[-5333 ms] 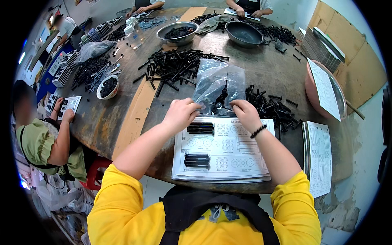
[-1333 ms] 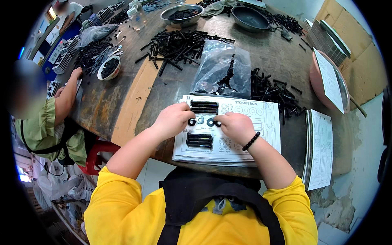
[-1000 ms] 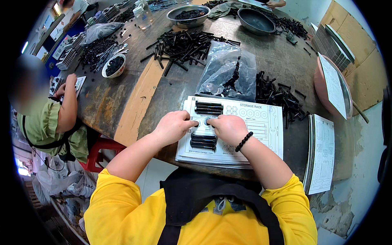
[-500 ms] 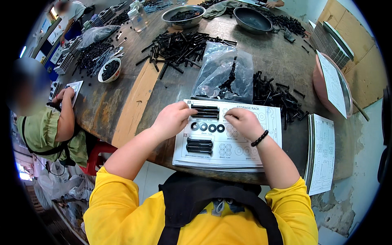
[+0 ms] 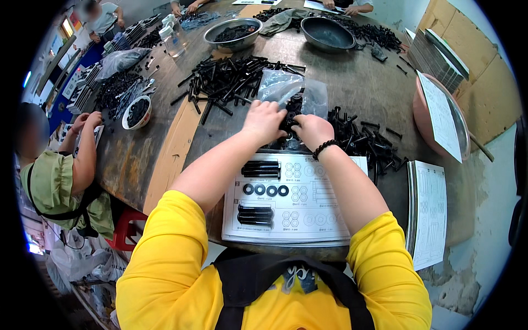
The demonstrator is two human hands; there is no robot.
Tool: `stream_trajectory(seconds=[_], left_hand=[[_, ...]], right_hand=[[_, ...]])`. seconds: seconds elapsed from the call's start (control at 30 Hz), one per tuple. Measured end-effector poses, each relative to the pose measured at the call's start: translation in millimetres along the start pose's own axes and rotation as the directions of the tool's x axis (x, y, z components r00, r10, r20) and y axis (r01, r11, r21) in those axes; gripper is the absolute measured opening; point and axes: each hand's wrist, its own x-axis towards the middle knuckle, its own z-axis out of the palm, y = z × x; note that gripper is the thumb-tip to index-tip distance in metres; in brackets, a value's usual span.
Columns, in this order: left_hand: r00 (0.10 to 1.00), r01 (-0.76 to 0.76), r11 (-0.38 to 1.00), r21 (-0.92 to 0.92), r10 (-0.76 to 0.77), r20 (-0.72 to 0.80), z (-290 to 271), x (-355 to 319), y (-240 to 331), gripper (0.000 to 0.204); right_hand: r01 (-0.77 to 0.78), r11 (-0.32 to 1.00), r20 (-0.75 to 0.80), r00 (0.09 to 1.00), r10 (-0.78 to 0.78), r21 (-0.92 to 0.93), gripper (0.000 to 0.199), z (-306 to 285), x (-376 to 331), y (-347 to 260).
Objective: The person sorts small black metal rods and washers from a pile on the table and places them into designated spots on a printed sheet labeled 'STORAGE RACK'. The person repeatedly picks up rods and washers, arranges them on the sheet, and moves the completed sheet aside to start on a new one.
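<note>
A clear plastic bag [image 5: 315, 98] holding small black metal parts [image 5: 293, 110] lies behind the printed sheets, its near side spread apart. My left hand [image 5: 265, 124] is closed on the bag's left side, fingers curled at its edge. At the bag's near right side, the fingers of my right hand [image 5: 314, 132] are bent together among the black parts; what they pinch is hidden. Under my forearms is a stack of white printed sheets [image 5: 286, 234]. On it lie a group of black bolts [image 5: 261, 169], a row of black washers [image 5: 265, 190] and a second bolt group [image 5: 255, 215].
Loose black bolts are heaped behind [image 5: 231, 80] and to the right [image 5: 368, 140]. Farther back stand two metal bowls [image 5: 234, 47] [image 5: 328, 48]. A white bowl [image 5: 127, 125] and a co-worker [image 5: 66, 176] are at left; a pink basin [image 5: 421, 124] and more sheets [image 5: 430, 214] at right.
Both hands have moved away from the bolts on the sheets to the plastic bag behind them. The bag is now drawn apart, showing more black parts.
</note>
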Motion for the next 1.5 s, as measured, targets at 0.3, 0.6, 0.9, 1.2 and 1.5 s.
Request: stream_trajectory(seconds=[0.3,0.6,0.9,1.2,1.5], left_hand=[[0.979,-0.059,0.989,0.137,0.084,-0.188,15.2,1.7,-25.2,0.03],[0.997,0.038,0.984,-0.175,-0.024,0.08,16.9,29.0,4.2,0.027],[1.0,0.003,0.985,-0.17,0.0,0.017,23.0,37.6,10.9,0.013],[0.99,-0.01,0.995,-0.095,-0.004,-0.143,16.8,33.7,15.4,0.009],[0.932,0.157,0.744,-0.649,0.105,0.346,-28.1,-10.3,84.0,0.023]], right_hand=[[0.204,0.908,0.067,0.979,-0.193,-0.365,0.018,10.1,15.1,-0.5],[-0.042,0.893,-0.117,0.988,0.106,0.449,0.018,-10.3,9.5,28.3],[-0.203,0.819,0.126,0.979,0.16,0.536,0.02,-54.9,-55.7,57.0],[-0.176,0.874,0.231,0.97,0.075,0.453,0.018,-50.8,-89.4,49.7],[-0.081,0.983,0.118,0.991,0.062,0.165,0.021,-40.5,-111.9,53.4]])
